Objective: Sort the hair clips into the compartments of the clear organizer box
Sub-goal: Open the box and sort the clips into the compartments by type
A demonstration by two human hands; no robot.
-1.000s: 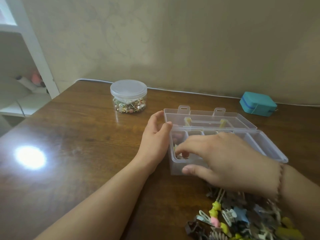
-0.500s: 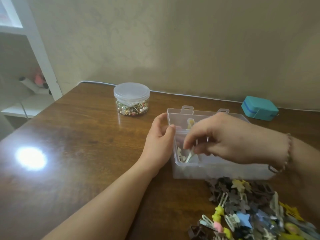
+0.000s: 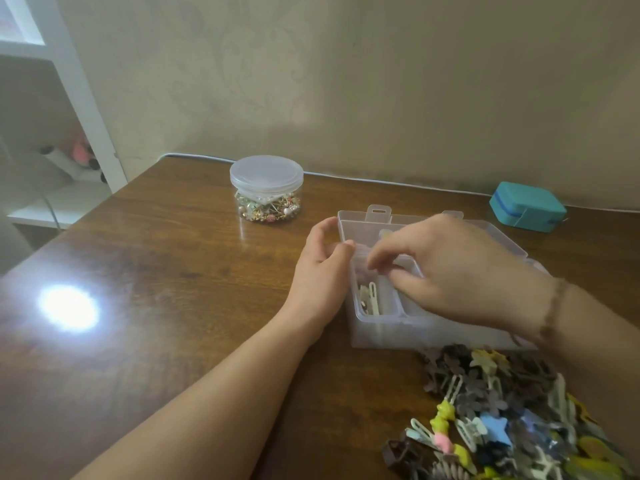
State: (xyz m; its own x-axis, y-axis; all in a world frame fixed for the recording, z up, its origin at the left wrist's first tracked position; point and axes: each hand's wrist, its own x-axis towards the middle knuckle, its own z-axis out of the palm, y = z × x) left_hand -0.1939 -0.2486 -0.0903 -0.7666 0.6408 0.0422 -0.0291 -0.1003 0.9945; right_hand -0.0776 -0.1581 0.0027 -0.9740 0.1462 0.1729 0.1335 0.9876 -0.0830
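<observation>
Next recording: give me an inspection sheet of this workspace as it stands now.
Surface: brown wooden table, bright light glare at left.
Job's things: clear organizer box open, pale clips in its front-left compartment; hair clip pile in front.
Clutter: lidded jar of trinkets; teal case.
Grippers: left hand steadies the box's left wall; right hand above compartments, fingers curled, contents unclear.
Cables: white cable along wall.
Surroundings: white shelf at left.

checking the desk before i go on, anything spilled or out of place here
Nothing spilled. The hair clips lie in a loose unsorted heap on the table before the organizer box, as the sorting expects.
</observation>
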